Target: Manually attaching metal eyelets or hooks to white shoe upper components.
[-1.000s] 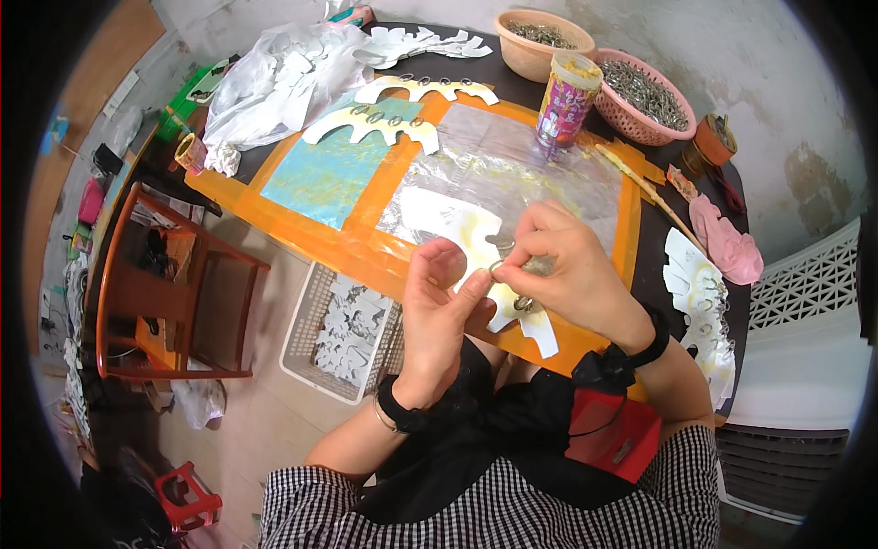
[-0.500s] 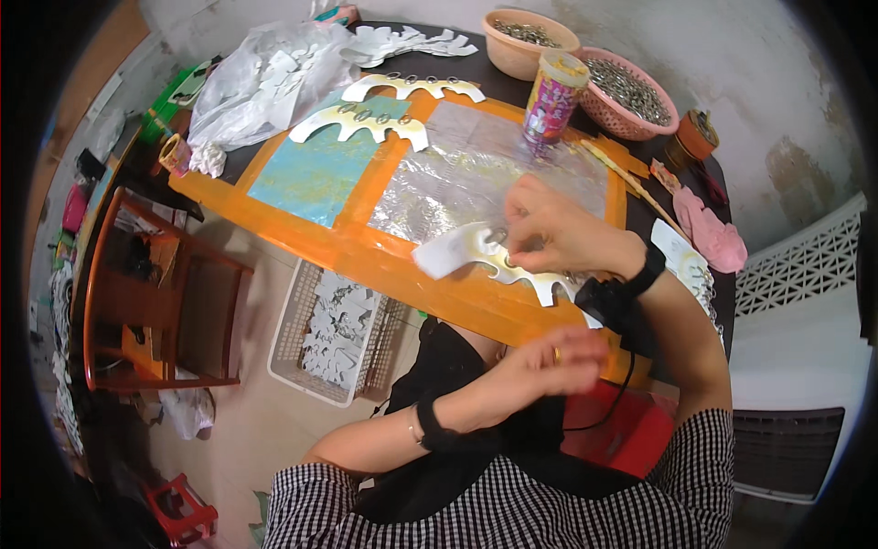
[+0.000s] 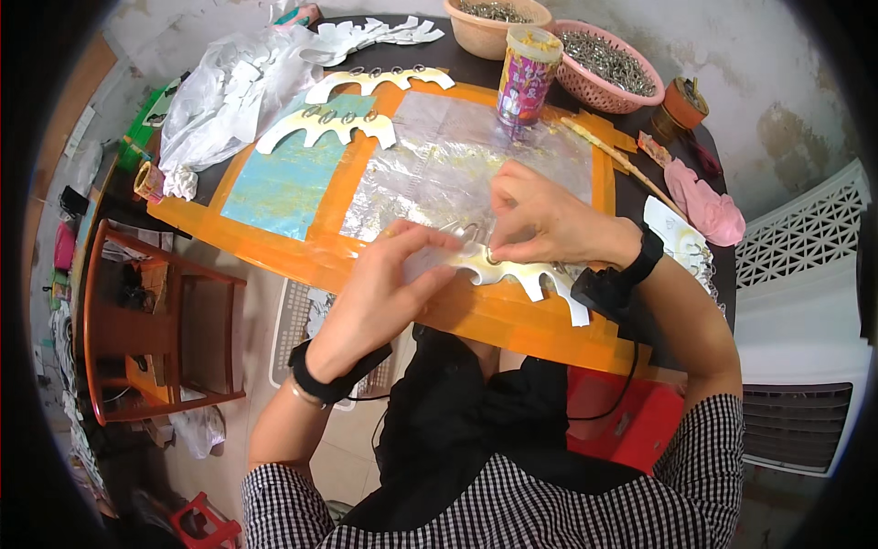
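A white scalloped strip (image 3: 526,276) with yellowish smears lies at the table's front edge. My left hand (image 3: 384,284) is at its left end, thumb and forefinger closed round it; the fingertips are slightly blurred. My right hand (image 3: 558,224) pinches a small metal ring at the strip's upper edge, thumb and forefinger together. Another metal ring (image 3: 471,232) stands up between the two hands. Further back lie two similar strips with metal rings along them, the nearer strip (image 3: 326,126) on a blue sheet (image 3: 279,197) and the farther strip (image 3: 380,82) behind it.
A purple tub (image 3: 527,82) of yellow paste stands behind my right hand, near a peach bowl (image 3: 489,35) and a pink basket (image 3: 608,78) of metal pieces. A smeared stick (image 3: 622,165) lies at right. White pieces fill a plastic bag (image 3: 215,110). A wooden chair (image 3: 142,320) stands left.
My left hand has moved up and left from above my lap to the strip's left end. My right hand keeps its pinch near the strip. The whole view has shifted slightly.
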`<state>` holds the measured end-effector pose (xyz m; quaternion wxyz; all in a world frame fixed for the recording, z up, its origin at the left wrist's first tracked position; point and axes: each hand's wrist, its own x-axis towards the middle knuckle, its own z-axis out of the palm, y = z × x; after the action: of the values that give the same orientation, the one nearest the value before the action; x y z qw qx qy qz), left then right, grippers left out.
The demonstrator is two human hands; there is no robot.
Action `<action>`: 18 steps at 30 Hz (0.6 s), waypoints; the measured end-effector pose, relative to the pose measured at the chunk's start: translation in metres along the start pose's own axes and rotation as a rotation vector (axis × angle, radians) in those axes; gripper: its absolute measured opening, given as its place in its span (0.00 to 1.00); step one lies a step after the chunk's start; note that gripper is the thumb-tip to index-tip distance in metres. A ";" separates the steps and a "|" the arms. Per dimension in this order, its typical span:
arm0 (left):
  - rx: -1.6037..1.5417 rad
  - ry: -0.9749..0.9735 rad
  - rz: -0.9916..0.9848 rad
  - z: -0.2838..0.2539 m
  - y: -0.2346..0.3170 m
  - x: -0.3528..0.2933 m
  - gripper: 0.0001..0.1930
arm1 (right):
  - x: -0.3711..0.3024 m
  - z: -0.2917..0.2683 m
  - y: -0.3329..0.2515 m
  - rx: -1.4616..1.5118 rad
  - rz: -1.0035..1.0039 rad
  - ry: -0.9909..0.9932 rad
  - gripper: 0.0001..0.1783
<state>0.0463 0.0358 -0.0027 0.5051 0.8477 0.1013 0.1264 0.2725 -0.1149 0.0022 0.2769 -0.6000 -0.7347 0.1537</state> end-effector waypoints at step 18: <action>-0.878 0.081 -0.143 0.043 -0.003 -0.002 0.46 | 0.000 -0.022 0.010 -0.073 -0.024 -0.011 0.05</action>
<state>0.0579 0.0007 -0.0258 0.8201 0.5383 0.1161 0.1554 0.2941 -0.1151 0.0143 0.2527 -0.6002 -0.7482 0.1267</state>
